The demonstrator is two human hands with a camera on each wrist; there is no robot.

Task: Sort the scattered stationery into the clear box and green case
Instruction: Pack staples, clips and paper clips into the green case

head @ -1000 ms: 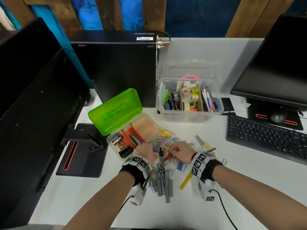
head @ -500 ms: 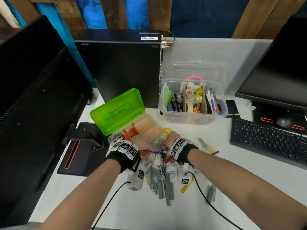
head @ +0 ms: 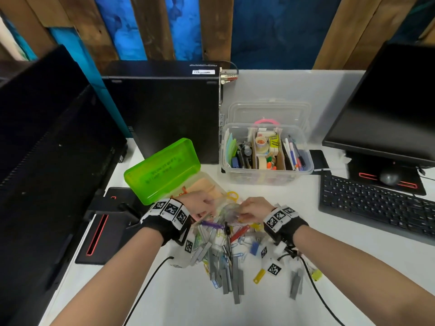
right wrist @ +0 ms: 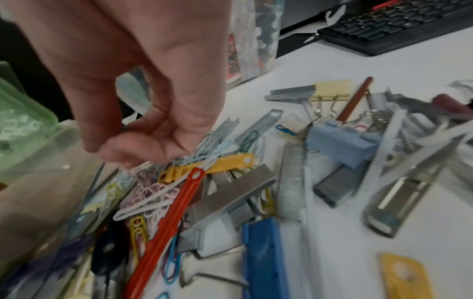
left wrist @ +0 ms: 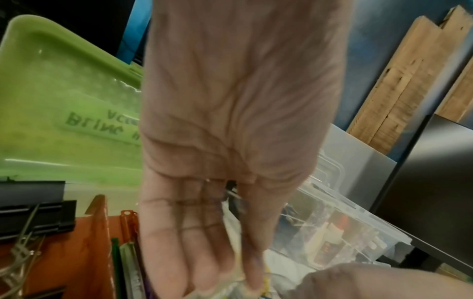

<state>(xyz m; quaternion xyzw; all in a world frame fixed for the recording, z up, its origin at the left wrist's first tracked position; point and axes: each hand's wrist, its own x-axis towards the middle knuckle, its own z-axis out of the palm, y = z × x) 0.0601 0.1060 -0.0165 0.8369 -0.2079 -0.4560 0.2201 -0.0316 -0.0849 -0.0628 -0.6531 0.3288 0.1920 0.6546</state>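
The green case (head: 162, 170) stands open at left of centre, its lid (left wrist: 64, 91) raised, with black binder clips (left wrist: 33, 212) and an orange divider (left wrist: 84, 252) inside. Behind and to the right is the clear box (head: 266, 177), full of pens and tape. My left hand (head: 200, 205) and right hand (head: 249, 208) hover just in front of the case and pinch a clear packet of coloured paper clips (head: 229, 210) between them. Below them lies the scattered pile (head: 226, 267) of staple strips, clips and tags. In the right wrist view my right hand (right wrist: 143, 149) has curled fingers above the pile (right wrist: 256, 192).
A black keyboard (head: 376, 203) and mouse (head: 388, 177) lie at right under a monitor (head: 388, 102). A black computer tower (head: 164, 114) stands behind the case. Another monitor (head: 47, 149) and its stand base (head: 106, 224) fill the left side. Wrist cables trail over the near table.
Both hands have lifted from the pile and shifted towards the green case. They now stand a little apart with the clear packet held between them.
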